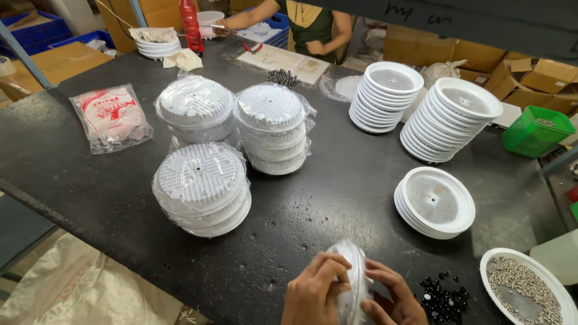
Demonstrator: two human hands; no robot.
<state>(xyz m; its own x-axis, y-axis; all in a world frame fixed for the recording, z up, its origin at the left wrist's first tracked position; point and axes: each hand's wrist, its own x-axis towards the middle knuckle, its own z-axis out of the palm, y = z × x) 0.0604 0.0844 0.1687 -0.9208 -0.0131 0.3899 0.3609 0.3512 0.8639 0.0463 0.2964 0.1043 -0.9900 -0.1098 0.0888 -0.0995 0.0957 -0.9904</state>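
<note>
We hold one round white plastic disc (pixel 352 283) on edge at the near side of the dark table (pixel 337 192): left hand (pixel 314 294) and right hand (pixel 391 295) both with fingers curled closed on its rim. Three bagged ribbed-disc stacks (pixel 201 188) stand left; three unbagged smooth-rimmed stacks (pixel 435 201) right. One dish of small metal screws (pixel 524 289), near right, beside black beads (pixel 444 298).

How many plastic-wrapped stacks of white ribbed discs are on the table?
3: one nearest the camera at left-centre, one behind it to the left, and one behind to the right. None looks hidden, though the far stacks partly overlap.
</note>
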